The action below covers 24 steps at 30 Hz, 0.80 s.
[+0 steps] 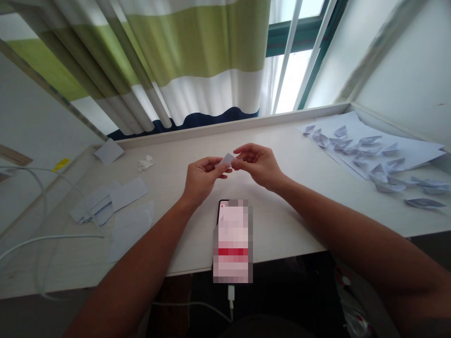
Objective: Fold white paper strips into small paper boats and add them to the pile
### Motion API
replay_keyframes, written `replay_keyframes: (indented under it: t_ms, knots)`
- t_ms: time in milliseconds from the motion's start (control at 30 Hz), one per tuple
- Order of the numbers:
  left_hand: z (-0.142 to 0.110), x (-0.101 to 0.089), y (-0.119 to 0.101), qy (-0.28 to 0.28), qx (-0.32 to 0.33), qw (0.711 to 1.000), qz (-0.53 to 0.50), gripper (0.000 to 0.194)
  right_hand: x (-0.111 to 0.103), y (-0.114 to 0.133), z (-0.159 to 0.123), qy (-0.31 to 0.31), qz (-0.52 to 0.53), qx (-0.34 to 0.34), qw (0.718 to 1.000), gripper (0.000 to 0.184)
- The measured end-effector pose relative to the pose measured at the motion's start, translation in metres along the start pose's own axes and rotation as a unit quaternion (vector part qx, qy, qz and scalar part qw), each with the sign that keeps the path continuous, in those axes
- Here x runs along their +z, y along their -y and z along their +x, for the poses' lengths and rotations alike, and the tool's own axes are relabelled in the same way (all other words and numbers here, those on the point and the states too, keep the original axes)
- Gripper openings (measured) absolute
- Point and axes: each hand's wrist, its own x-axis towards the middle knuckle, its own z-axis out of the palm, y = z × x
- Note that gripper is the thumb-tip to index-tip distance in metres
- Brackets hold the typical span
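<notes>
A small folded piece of white paper (228,159) is held up between both hands over the middle of the white desk. My left hand (203,178) pinches its left side between thumb and fingers. On its right edge, the thumb and index finger of my right hand (260,165) are closed, with the other fingers curled above. Part of the paper is hidden by the fingertips. Just below the hands lies a phone (232,241), its screen blurred out, with a white charging plug (231,293) at its lower end.
Several folded paper boats (368,141) lie on white sheets (343,119) at the right. Paper pieces (128,193), a larger sheet (130,232) and a crumpled scrap (145,163) lie at the left. White cables (42,188) cross the left side. A striped curtain (197,42) hangs behind.
</notes>
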Motion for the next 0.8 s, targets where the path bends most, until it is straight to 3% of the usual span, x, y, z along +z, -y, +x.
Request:
replay_keyframes:
  t_ms: [167,267,400,600,800]
  knots:
    - [0.002,-0.006,-0.001,0.061,-0.004,0.997,0.040,0.039,0.000,-0.002,-0.003,0.037,-0.062,-0.026,0.997,0.046]
    - [0.004,-0.008,0.002,0.048,0.020,0.997,0.049,0.037,0.002,0.001,-0.006,0.010,-0.109,-0.054,0.993,0.046]
    - [0.003,-0.005,0.002,0.032,0.033,0.998,0.043,0.035,0.002,0.009,-0.008,-0.035,-0.196,-0.144,0.969,0.035]
    - [-0.003,0.004,-0.008,0.005,0.012,1.000,-0.014,0.039,0.001,0.015,-0.007,-0.022,-0.266,-0.227,0.937,0.011]
    - [-0.003,0.005,-0.003,-0.010,0.062,0.998,-0.005,0.037,0.002,0.013,-0.008,-0.002,-0.266,-0.224,0.937,0.011]
